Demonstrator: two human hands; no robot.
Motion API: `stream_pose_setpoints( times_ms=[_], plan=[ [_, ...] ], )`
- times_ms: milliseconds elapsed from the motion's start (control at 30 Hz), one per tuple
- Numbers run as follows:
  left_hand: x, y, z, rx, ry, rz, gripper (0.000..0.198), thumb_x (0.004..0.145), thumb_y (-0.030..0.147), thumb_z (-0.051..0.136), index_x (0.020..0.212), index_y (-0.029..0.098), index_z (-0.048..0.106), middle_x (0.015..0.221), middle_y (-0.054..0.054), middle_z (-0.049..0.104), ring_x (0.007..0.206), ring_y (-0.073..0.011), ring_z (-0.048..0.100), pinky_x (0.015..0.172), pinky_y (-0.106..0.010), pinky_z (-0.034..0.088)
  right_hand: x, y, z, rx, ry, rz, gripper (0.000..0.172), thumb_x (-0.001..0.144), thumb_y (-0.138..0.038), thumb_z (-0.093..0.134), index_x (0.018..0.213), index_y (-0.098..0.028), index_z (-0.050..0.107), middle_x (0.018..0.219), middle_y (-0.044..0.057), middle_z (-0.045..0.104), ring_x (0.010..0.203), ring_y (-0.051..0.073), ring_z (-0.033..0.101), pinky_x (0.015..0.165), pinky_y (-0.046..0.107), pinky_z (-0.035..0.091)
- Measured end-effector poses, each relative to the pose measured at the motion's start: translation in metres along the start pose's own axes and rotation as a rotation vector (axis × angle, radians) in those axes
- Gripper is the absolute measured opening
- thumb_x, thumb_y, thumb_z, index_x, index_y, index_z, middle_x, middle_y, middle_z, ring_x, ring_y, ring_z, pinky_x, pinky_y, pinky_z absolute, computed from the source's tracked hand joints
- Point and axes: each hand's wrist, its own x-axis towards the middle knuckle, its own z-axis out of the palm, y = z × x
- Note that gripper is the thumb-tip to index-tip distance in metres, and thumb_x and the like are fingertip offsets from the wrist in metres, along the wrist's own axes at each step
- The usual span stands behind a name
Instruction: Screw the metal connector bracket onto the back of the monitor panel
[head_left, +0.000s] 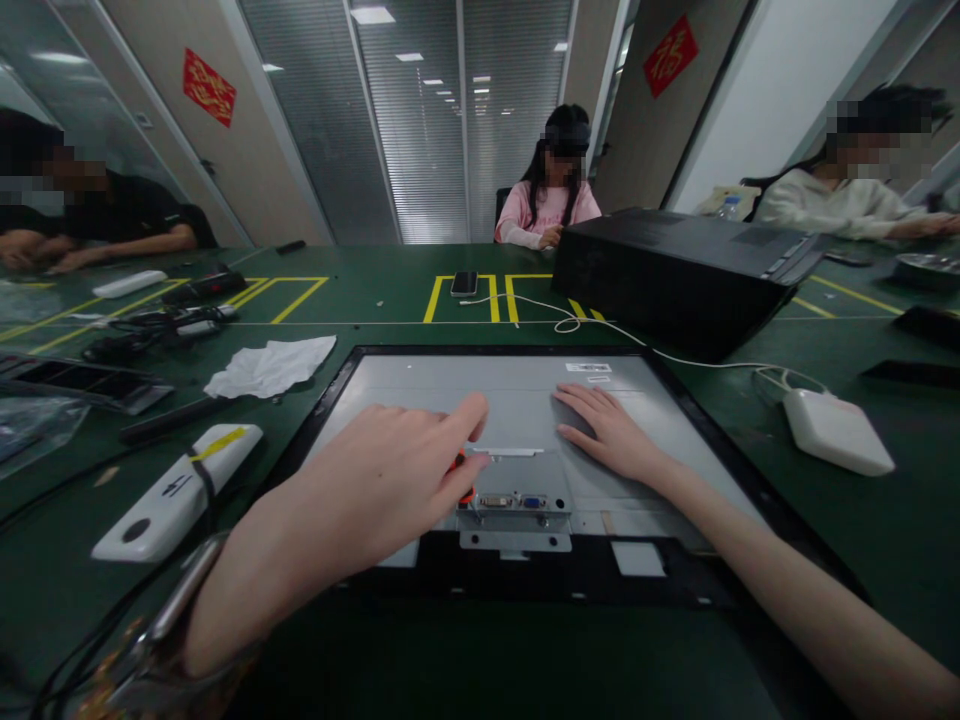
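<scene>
An LCD monitor panel lies on the table with its grey metal back up and a black frame around it. A metal bracket with video ports sits near its closer edge. My left hand, with a watch at the wrist, is closed over the panel's left-centre. Its fingers grip an orange-and-black tool, mostly hidden behind the thumb and fingers; its exact kind does not show. Flat on the right part of the metal back rests my right hand, fingers stretched out and holding nothing.
A large black casing stands behind the panel. To the right lies a white adapter with a cable. At left are a white power bank, crumpled tissue and dark cables. A phone lies beyond. Several people sit around the table.
</scene>
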Motion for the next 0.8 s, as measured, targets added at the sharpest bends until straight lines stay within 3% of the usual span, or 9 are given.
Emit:
stream_pose_setpoints(
  times_ms=[267,433,533,667,800],
  plan=[
    [0.0079,0.0096,-0.0002,-0.015,0.002,0.004,0.038,0.1,0.048,0.039,0.08,0.021,0.057,0.061,0.0,0.058,0.055,-0.0186,0.056,0.052,-0.029,0.027,-0.0001,-0.0005,-0.0005,0.004,0.02,-0.01,0.052,0.097,-0.049,0.041,0.142,-0.023,0.045,0.147,0.012,0.049,0.137,0.029,0.042,0.114,0.053,0.028],
    [0.0032,0.0073,-0.0065,-0.139,0.024,0.021,0.019,0.094,0.031,0.038,0.093,0.02,0.053,0.091,-0.003,0.06,0.064,-0.0159,0.053,0.056,-0.029,0.033,-0.0003,-0.0012,-0.0012,0.005,0.019,-0.003,0.052,0.097,-0.048,0.04,0.141,-0.022,0.045,0.146,0.012,0.049,0.137,0.029,0.042,0.114,0.054,0.028],
    [0.0017,0.0058,-0.0073,-0.159,0.003,0.008,0.016,0.093,0.027,0.036,0.095,0.019,0.05,0.093,-0.003,0.059,0.064,-0.0155,0.053,0.057,-0.029,0.035,-0.0003,-0.0011,-0.0014,0.01,0.019,-0.001,0.052,0.097,-0.048,0.04,0.142,-0.024,0.044,0.147,0.012,0.049,0.137,0.029,0.042,0.114,0.055,0.028],
    [0.0034,0.0059,-0.0043,-0.14,-0.008,-0.007,0.017,0.099,0.029,0.034,0.1,0.019,0.049,0.081,-0.001,0.061,0.059,-0.0152,0.056,0.054,-0.027,0.034,-0.0001,-0.0016,-0.0023,0.008,0.006,0.001,0.052,0.097,-0.048,0.04,0.141,-0.021,0.045,0.147,0.013,0.048,0.137,0.028,0.041,0.115,0.053,0.027],
    [0.0083,0.0046,-0.0009,-0.043,0.032,0.009,0.029,0.102,0.044,0.037,0.098,0.019,0.052,0.062,0.003,0.058,0.053,-0.0169,0.055,0.05,-0.026,0.028,-0.0001,-0.001,-0.002,0.006,0.005,-0.007,0.052,0.097,-0.048,0.04,0.141,-0.021,0.045,0.147,0.012,0.048,0.138,0.028,0.04,0.115,0.053,0.028]
  ],
)
